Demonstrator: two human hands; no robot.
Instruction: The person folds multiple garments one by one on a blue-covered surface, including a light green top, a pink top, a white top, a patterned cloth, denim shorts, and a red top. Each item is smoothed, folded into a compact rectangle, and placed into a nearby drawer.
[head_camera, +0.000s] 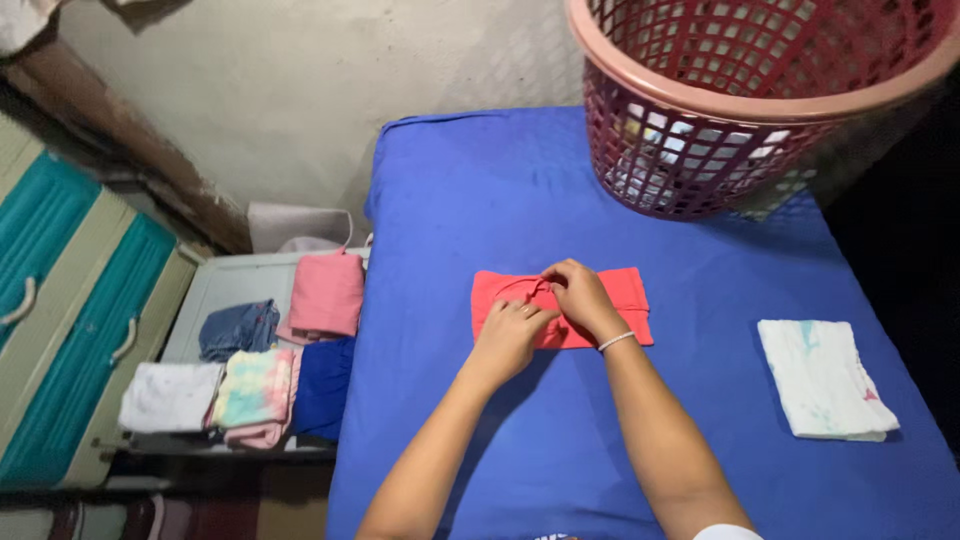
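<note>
A coral-red folded garment (620, 292) lies flat in the middle of a blue-sheeted bed (500, 180). Both hands rest on it. My left hand (510, 335) presses on its lower middle with fingers curled. My right hand (580, 295), with a thin white bracelet at the wrist, pinches a thin red string or strap at the garment's top edge. The garment's centre is hidden under the hands.
A pink mesh laundry basket (720, 150) holding some clothes stands at the bed's far right. A folded white patterned cloth (825, 380) lies at right. Left of the bed, a low white surface (235, 280) carries several folded garments (255, 385). Teal drawers (60, 300) stand far left.
</note>
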